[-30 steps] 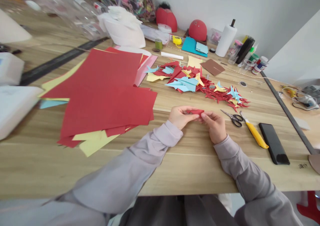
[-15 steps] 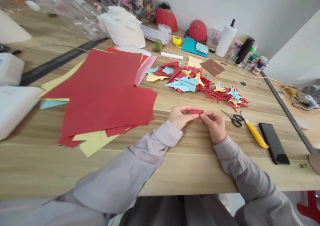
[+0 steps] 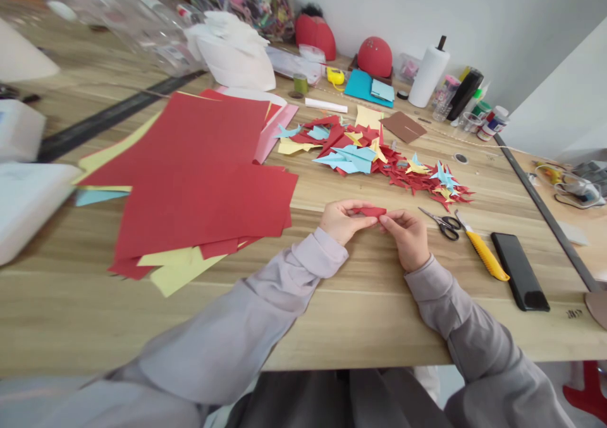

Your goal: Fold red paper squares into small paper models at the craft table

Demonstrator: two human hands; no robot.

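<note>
A small piece of folded red paper [image 3: 373,212] is held between my two hands, just above the table. My left hand [image 3: 342,220] pinches it from the left, thumb in front and fingers behind. At its right end, my right hand [image 3: 404,233] grips it between thumb and fingertips. Behind my hands lies a long heap of folded paper pieces [image 3: 342,138], mostly red with some light blue and yellow ones. Black-handled scissors [image 3: 448,227] and a yellow utility knife [image 3: 486,254] rest to the right of my right hand.
Large red paper sheets [image 3: 203,194], with yellow ones beneath, spread over the left side. A black phone [image 3: 520,271] lies at the right. Along the back stand a white roll [image 3: 429,77], several jars, a yellow tape measure [image 3: 335,76] and a red dome [image 3: 375,57].
Both hands stay almost in place on the folded red paper, which shows a very slight shift. Everything else on the table looks the same.
</note>
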